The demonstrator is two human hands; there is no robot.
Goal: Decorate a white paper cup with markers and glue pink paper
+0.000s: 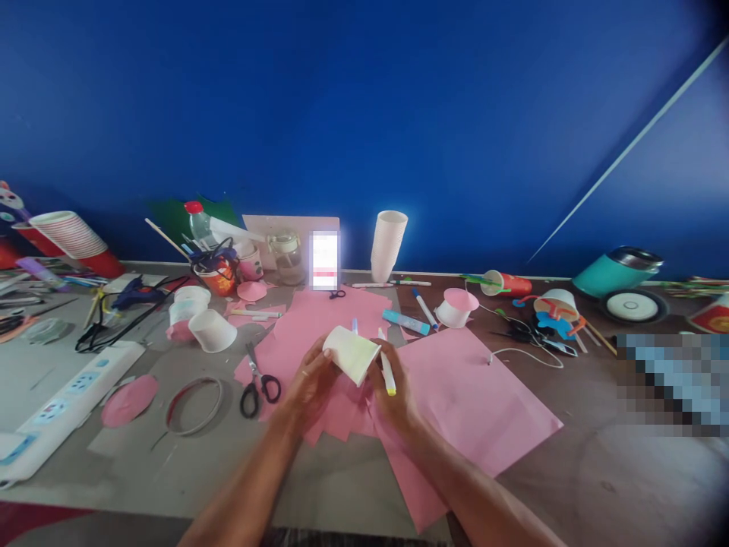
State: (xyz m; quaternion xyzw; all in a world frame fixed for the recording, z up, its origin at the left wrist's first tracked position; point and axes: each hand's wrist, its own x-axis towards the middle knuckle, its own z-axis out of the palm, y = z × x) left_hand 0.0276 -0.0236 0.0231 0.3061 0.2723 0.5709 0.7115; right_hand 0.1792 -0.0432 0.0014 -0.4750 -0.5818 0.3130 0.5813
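The left hand [310, 380] grips a paper cup [351, 354] lying on its side, mouth toward the right hand [392, 395], which closes on a marker [387, 372] just beside the rim. Both hover over pink paper [456, 395]; scissors [259, 384] lie to the left.

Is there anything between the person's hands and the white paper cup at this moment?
Nothing visible. The left hand and right hand both touch the cup, which is held tilted above the pink paper. The right hand also holds a marker beside the cup, not between hand and cup.
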